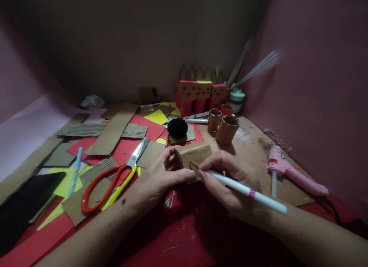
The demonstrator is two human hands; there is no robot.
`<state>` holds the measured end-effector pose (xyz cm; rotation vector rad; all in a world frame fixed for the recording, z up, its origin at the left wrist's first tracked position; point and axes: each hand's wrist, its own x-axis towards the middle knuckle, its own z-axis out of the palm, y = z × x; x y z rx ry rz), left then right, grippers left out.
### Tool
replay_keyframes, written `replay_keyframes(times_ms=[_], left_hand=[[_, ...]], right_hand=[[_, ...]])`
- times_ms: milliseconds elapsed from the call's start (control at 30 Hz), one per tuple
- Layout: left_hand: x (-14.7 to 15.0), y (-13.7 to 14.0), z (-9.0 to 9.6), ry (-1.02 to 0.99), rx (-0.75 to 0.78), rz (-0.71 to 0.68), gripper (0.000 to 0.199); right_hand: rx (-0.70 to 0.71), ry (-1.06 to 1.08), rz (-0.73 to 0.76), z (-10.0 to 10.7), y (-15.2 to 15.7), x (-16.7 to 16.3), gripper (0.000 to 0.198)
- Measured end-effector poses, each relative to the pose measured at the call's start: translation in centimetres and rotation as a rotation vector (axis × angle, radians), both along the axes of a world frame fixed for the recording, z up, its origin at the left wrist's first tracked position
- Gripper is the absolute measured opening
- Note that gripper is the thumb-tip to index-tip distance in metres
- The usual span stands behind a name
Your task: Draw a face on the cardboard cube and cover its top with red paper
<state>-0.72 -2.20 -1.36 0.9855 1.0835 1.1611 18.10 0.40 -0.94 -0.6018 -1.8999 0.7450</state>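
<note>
My left hand (169,171) grips a small cardboard box (194,154), thumb on its front face and fingers behind its left edge. In my right hand (227,179) is a white marker (240,188) with a pink band, held like a pen. Its tip is at the front face of the box, where a short dark mark shows; the fingers partly hide the tip. Just behind the box sits a black fuzzy ball (177,128). Scissors (115,182) with red and yellow handles lie left of my left hand, blades pointing away.
A pink glue gun (296,173) lies at right. Cardboard tubes (228,129) stand behind my right hand. Red figures with box heads (188,91) line the back near a jar (237,100). Cardboard strips (115,131), coloured paper (156,117) and a black flat object (31,205) cover the left.
</note>
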Motion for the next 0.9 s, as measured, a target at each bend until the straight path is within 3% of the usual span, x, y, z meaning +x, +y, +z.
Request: replay_keyframes(times_ms=[900], left_hand=[[0.2, -0.28, 0.34, 0.03, 0.0, 0.006, 0.05]], right_hand=[[-0.068, -0.008, -0.02, -0.14, 0.02, -0.2, 0.009]])
